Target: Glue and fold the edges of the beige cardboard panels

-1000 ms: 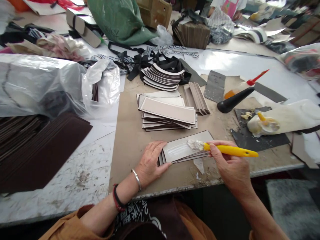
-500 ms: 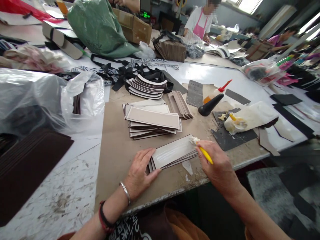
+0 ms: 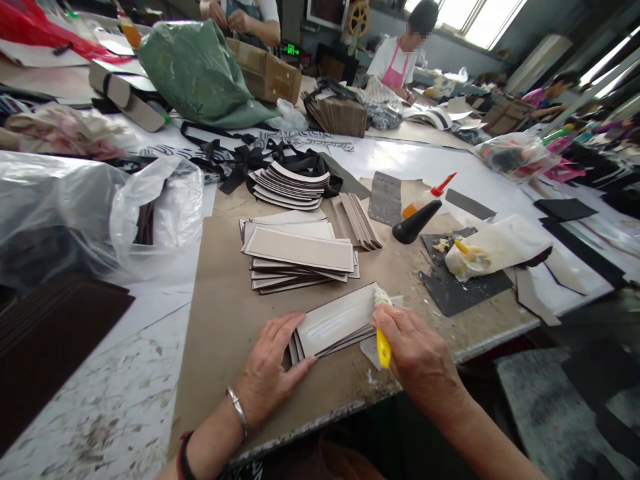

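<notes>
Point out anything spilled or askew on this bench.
The white container lies on its side, its mouth smeared with yellowish residue, and pale specks dot the dark sheet below. The strip pile looks askew too: its edges don't line up.

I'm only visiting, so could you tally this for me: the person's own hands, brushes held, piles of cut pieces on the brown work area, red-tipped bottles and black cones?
Hands: 2 (left hand, right hand)
Yellow brush: 1
Piles: 4 (held pile, flat pile, curved pile, narrow-strip pile)
Red-tipped bottle: 1
Black cone: 1
Total: 9
</notes>
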Motion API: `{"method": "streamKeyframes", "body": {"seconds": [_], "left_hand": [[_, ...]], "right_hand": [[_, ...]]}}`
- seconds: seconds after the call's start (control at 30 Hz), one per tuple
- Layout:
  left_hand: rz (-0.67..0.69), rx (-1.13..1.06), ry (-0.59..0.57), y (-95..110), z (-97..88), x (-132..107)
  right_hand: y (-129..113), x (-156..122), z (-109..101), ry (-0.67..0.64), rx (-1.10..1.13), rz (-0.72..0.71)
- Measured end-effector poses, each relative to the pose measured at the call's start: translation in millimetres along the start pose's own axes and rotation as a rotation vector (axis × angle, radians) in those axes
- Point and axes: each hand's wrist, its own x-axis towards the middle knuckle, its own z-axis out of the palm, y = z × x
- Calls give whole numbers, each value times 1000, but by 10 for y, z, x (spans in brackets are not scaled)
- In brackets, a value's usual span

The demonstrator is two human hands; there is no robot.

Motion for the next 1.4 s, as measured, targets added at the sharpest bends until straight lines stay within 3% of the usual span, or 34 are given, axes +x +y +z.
{"method": "streamKeyframes", "body": {"seconds": [0.13,0.23,0.33,0.43,0.53,0.63,0.77,0.83,0.93,1.07,1.2,1.3,1.4], "left_hand": [[1,10,-13,3,-8,7],[3,23,-21,4,-8,5],[-6,28,-15,5,-3,-2],[-21,30,-9,9,1,-7],[-34,15,-19,16,-2,-7],[-54,-3,-23,26,-8,-4],[-45,-24,6,31,0,-5],[-35,-25,22,27,11,-11],[-34,-15,14,19,21,-18],[-63,-33,-13,18,11,-15],[-67,-42,-22,25,-1,-9],[-61,-32,-20,26,-1,-10],[-54,-29,-17,24,-1,-12]], "right_hand": [[-214,29,74,20,102,-34],[-368,92,-16,28,327,-37],[-326,118,-146,14,521,-47],[-130,87,-156,37,389,11],[-61,55,-37,40,206,0],[-265,70,42,48,271,-69],[-617,124,-27,68,643,-81],[-671,130,-63,80,820,-23],[-596,112,-38,114,997,247],[-465,97,50,134,989,578],[-537,105,39,195,955,651],[-610,92,33,148,997,632],[-509,34,64,138,916,651]]}}
